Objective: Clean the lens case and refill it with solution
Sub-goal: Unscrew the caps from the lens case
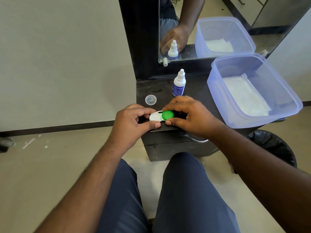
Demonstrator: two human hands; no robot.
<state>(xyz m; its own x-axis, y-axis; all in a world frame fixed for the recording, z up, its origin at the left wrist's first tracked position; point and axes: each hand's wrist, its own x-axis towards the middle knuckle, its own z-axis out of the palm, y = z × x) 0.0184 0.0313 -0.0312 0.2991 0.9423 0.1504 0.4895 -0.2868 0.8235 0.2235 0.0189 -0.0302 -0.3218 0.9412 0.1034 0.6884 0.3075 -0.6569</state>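
Lens case [159,117] held over front edge of dark counter [202,98]: left hand [133,125] pinched on white end, right hand [190,115] clamped on green cap [167,115]. White well uncapped; contents indiscernible. Loose clear cap [151,99] and solution bottle [179,83] behind. Blue tub [218,91] contained white tissue [244,96].

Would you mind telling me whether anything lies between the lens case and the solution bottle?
Nothing visible does. The solution bottle stands upright just behind the right hand, which grips the green cap on the lens case; the loose clear cap lies off to the left.
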